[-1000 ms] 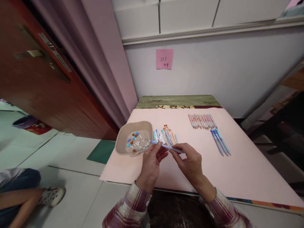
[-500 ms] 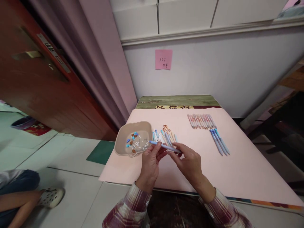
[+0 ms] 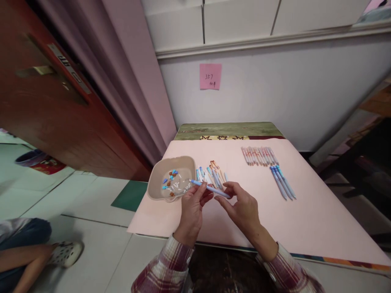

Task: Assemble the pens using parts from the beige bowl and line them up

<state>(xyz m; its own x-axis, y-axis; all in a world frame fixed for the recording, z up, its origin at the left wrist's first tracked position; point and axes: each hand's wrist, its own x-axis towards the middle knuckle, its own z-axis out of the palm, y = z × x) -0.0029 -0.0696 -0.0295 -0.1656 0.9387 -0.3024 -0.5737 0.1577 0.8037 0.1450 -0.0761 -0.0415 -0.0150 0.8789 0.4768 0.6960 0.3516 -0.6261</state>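
Note:
A light-blue pen barrel slants between my hands above the table. My left hand pinches it near its darker blue end, which points at the tray. My right hand is curved around the pale end, thumb and fingers apart, the fingers close to the barrel; whether they touch it is unclear. Just beyond my hands lies a loose pile of pen parts in blue, white and brown. A beige tray on the left holds small blue and brown pieces and white bits.
On the right, several blue pens lie side by side, below a row of clear pens with reddish marks. A pink sheet covers the table. A pink note is on the wall. Someone's leg and shoe show at lower left.
My right hand has loosened, its thumb and fingers wider apart around the pen's pale end. The pen has shifted slightly left with my left hand.

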